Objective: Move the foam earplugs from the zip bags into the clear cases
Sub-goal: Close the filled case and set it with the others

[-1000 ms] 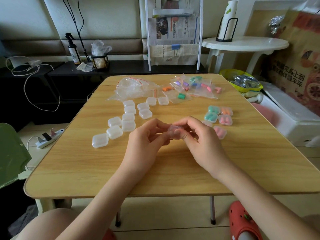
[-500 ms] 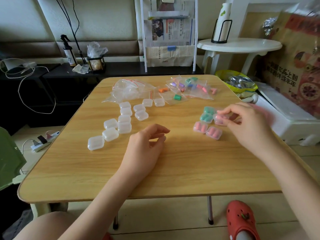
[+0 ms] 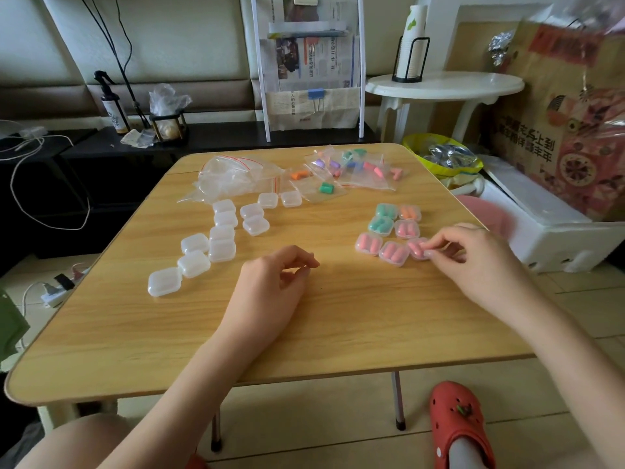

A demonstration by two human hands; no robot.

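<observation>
Several closed clear cases with pink, teal and orange earplugs stand in a cluster [image 3: 394,228] on the right of the wooden table [image 3: 304,326]. My right hand [image 3: 473,262] pinches the pink-filled case [image 3: 415,249] at the right end of the cluster's front row, and the case sits on the table. With fingers loosely curled and nothing in them, my left hand [image 3: 274,286] rests mid-table. Several empty clear cases [image 3: 221,247] lie on the left. Zip bags with coloured earplugs [image 3: 358,169] lie at the back right.
A heap of empty zip bags [image 3: 233,177] lies at the back left of the table. A bag with a green earplug [image 3: 326,188] lies beside two empty cases. A white foam box [image 3: 554,228] and a yellow bowl [image 3: 439,157] stand off the table's right edge.
Both hands held a pink-filled case mid-table. My right hand carried it right and set it at the end of the filled cluster. My left hand lowered to the table.
</observation>
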